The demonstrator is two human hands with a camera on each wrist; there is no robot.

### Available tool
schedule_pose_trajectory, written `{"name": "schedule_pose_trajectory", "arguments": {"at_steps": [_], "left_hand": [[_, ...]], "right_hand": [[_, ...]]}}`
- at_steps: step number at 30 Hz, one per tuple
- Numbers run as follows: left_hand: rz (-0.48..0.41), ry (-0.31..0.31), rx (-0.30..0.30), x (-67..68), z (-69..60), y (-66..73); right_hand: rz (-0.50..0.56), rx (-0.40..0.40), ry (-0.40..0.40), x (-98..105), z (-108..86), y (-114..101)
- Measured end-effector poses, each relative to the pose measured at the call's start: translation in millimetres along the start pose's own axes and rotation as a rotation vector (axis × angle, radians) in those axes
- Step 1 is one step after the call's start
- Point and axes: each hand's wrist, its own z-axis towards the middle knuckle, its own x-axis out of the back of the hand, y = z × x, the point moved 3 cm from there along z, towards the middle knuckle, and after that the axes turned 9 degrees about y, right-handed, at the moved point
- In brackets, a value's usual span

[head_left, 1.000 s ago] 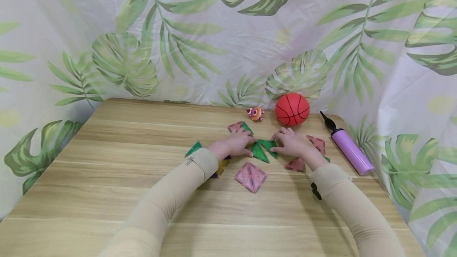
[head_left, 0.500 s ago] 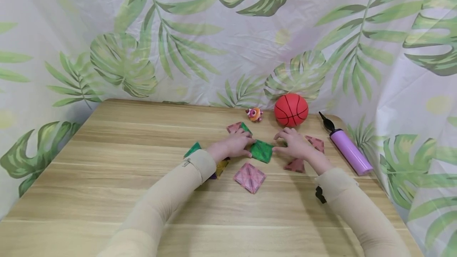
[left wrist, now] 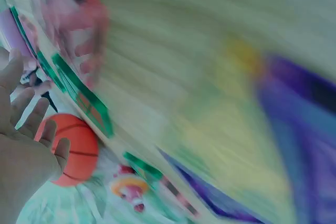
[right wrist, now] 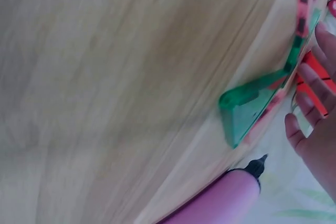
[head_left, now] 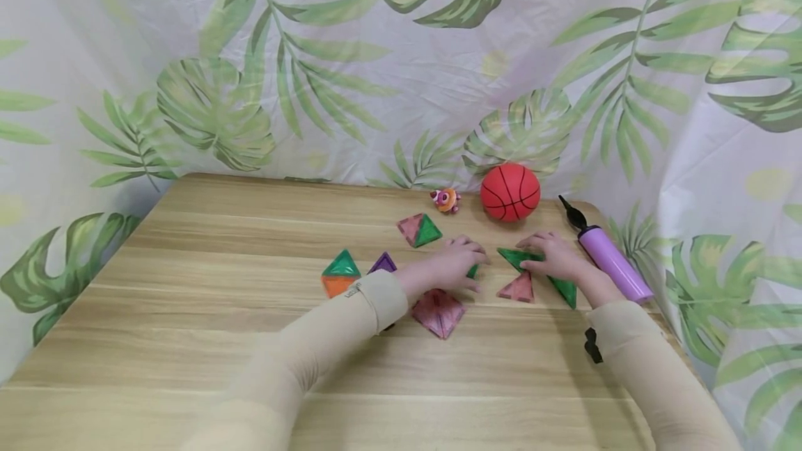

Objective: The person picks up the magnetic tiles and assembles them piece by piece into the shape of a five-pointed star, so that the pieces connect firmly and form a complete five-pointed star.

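Observation:
My left hand [head_left: 452, 266] has its fingers spread over green triangular tiles [head_left: 473, 271], mostly covered by it. Relaxed fingers also show on the left hand [left wrist: 26, 163] in the left wrist view. At the right, my right hand [head_left: 554, 257] touches or hovers just above a green triangle [head_left: 515, 257]; contact cannot be told. Its fingers look loosely extended in the right wrist view. A pink triangle [head_left: 519, 288] and another green triangle [head_left: 565, 291] lie beside it. Two pink triangles form a pink square [head_left: 438, 314] below the left wrist.
Behind the left hand lies a pink-and-green square [head_left: 420, 230]. Green-and-orange tiles [head_left: 341, 273] and a purple tile [head_left: 384, 262] lie left. A figurine [head_left: 446, 200], a red toy basketball [head_left: 510, 192] and a purple hand pump [head_left: 615, 263] stand or lie toward the back and right.
Two green triangles came together into a square between the hands. My left hand then moved right over them. My right hand shifted right and toward me, exposing a green triangle.

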Motion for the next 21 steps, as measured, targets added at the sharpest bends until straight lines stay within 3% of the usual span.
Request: {"name": "schedule_pose_trajectory", "arguments": {"at_steps": [5,10,17,21], "left_hand": [[-0.02,-0.029,0.0,-12.2,18.6,15.9],[-0.017,-0.065,-0.039,-22.5,33.9,24.8],[0.057,-0.09,-0.084,-24.3,38.3,34.0],[0.069,-0.087,-0.105,-26.0,39.0,31.2]], "right_hand": [[0.012,0.035,-0.003,-0.1,0.1,7.6],[0.018,0.036,0.001,-0.6,0.8,11.9],[0.002,0.037,-0.007,-2.1,5.3,9.9],[0.011,0.05,-0.017,-2.8,8.3,7.8]]}}
